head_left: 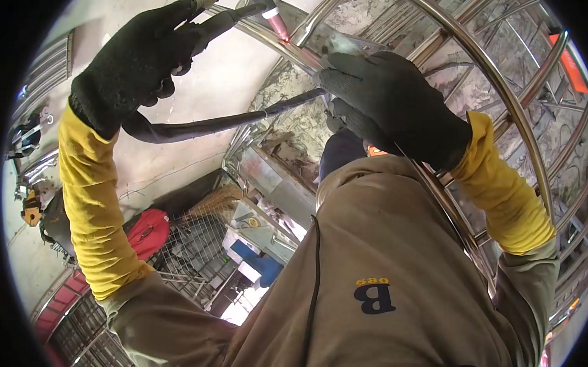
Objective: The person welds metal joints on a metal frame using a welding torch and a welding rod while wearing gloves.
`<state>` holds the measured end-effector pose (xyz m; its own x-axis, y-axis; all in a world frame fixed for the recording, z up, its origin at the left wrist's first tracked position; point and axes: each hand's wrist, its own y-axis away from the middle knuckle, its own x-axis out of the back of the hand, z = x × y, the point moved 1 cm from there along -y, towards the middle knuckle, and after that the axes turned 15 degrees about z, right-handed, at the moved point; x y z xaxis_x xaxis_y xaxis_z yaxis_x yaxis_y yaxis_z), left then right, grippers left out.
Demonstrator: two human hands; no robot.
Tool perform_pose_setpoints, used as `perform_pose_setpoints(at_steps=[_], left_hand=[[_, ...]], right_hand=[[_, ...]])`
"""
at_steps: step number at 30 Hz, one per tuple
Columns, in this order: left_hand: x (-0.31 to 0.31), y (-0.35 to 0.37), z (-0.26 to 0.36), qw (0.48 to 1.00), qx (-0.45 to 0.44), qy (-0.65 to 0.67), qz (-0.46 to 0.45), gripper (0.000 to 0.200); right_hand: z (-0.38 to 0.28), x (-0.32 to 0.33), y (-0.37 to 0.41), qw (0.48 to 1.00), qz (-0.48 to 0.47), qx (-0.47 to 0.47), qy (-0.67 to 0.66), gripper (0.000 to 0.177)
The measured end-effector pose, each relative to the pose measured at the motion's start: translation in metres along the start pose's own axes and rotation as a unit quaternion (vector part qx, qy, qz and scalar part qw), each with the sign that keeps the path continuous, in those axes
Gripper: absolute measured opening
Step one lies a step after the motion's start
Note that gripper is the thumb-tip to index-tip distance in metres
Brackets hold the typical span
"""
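Note:
My left hand (131, 63), in a black glove, is closed around the dark handle of a welding torch (227, 19). The torch's pink and white nozzle (276, 21) points down at a shiny metal tube (256, 34), its tip close to a joint with another tube. A black torch cable (221, 126) hangs in a curve from below my left hand across to the fingers of my right hand. My right hand (388, 102), also gloved in black, curls over the tube just beside the joint; its fingertips are partly hidden. Something pale shows at the left fingertip.
Curved metal tubes (497, 79) of a large frame arch past my right arm. Lower left are a red bag (148, 234), a wire rack (195, 242), a straw broom (210, 202) and a blue object (264, 268). An orange-red piece (569, 64) stands at far right.

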<state>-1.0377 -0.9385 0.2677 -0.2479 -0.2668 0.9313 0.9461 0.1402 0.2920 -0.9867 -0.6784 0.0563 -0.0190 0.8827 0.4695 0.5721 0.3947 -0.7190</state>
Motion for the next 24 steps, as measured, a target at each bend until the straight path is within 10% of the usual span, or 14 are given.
perform_pose_setpoints(at_steps=[21,24], left_hand=[[-0.004,0.008,0.007,0.999,0.033,-0.004,0.003,0.049],[-0.008,0.009,0.005,0.999,0.024,0.035,0.022,0.05]], right_hand=[[0.002,0.004,0.001,0.995,-0.085,0.023,0.04,0.041],[0.002,-0.002,0.003,0.998,0.046,0.043,0.016,0.032]])
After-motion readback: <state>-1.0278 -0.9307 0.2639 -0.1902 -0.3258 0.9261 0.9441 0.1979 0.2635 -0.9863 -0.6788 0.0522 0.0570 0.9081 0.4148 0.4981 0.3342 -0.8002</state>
